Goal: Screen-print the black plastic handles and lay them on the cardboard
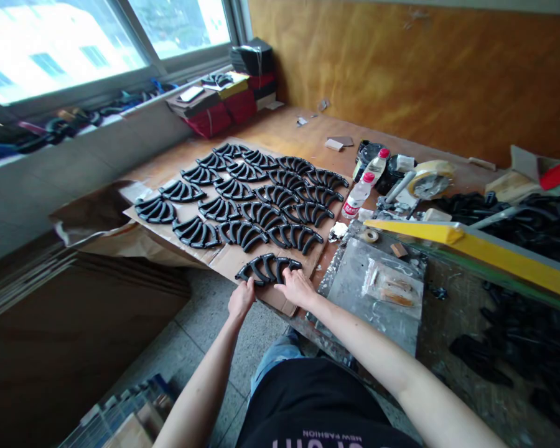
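Several glossy black curved handle-like pieces lie side by side in a short fanned row (263,267) at the near edge of a cardboard sheet (219,261). At the left end of this row, my left hand (241,300) is closed, its thumb and fingers pinching the end piece. My right hand (297,289) grips the piece at the right end, fingers over it and thumb stretched toward the left. My fingers partly cover both end pieces. Farther back on the cardboard, more of the same black pieces (242,233) lie in several fanned rows.
To the right stand two red-capped bottles (357,196), a tape roll (430,179) and a grey metal plate (354,280). A yellow bar (471,239) crosses above a bench holding dark pieces (518,336). Bundled stacks (210,115) sit by the window.
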Tool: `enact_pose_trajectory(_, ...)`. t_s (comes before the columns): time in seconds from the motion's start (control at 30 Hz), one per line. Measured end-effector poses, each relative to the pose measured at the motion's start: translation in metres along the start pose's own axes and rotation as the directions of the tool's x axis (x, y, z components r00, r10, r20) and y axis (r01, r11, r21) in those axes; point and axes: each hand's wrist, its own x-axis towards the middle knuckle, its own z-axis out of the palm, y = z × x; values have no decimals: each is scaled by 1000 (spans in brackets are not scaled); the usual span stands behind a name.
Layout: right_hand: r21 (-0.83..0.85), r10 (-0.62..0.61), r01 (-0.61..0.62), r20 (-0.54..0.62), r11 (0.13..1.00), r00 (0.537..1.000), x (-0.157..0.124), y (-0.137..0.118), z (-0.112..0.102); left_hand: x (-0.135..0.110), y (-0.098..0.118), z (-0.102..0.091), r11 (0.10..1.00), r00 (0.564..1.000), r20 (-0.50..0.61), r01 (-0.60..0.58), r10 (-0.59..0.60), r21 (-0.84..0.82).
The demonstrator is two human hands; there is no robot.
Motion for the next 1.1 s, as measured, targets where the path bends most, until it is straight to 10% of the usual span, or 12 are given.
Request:
enact_pose_trajectory(0.27,278,-47,59,-49,959,998,15,15,2,34,5,-13,998,995,71,-67,68,-8)
enact_pose_trajectory(0.57,591,521,-300,-245,749,817,59,78,-10,2,-51,-9,963,993,92,-46,73,-265)
enact_pose_trajectory(0.83,712,385,-132,-206,690,899,70,96,-4,-23,-84,0,927,997,64,60,-39,-371)
enact_pose_trajectory(1.1,888,675,-152,-208,434,708,54,102,10,-4,-93,-71,950,977,-198,12,-78,-312)
